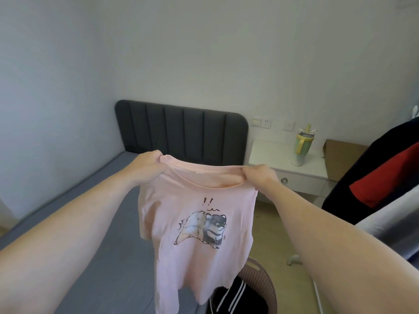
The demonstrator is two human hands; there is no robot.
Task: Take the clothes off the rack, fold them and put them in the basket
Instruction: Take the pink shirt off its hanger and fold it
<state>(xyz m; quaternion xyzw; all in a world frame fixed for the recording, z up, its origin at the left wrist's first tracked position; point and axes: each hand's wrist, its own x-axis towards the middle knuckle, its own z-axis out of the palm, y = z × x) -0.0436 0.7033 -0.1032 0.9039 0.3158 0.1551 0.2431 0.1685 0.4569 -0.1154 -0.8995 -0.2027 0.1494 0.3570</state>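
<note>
A pink T-shirt (195, 252) with a printed cartoon of two dogs hangs in the air in front of me, print facing me. My left hand (148, 166) grips its left shoulder at the neckline. My right hand (258, 175) grips the right shoulder. The shirt hangs above the bed edge and hides part of the basket (263, 284), a dusty pink perforated one on the floor below. Inside the basket lies a black garment with white stripes (235, 295). At the right edge, dark, red and grey clothes (385, 177) hang on the rack.
A bed with a grey sheet (108, 223) and a dark padded headboard (181, 130) fills the left. A white nightstand (292, 171) holds a green and yellow tumbler (302, 146). A white rack foot (294, 259) rests on the floor.
</note>
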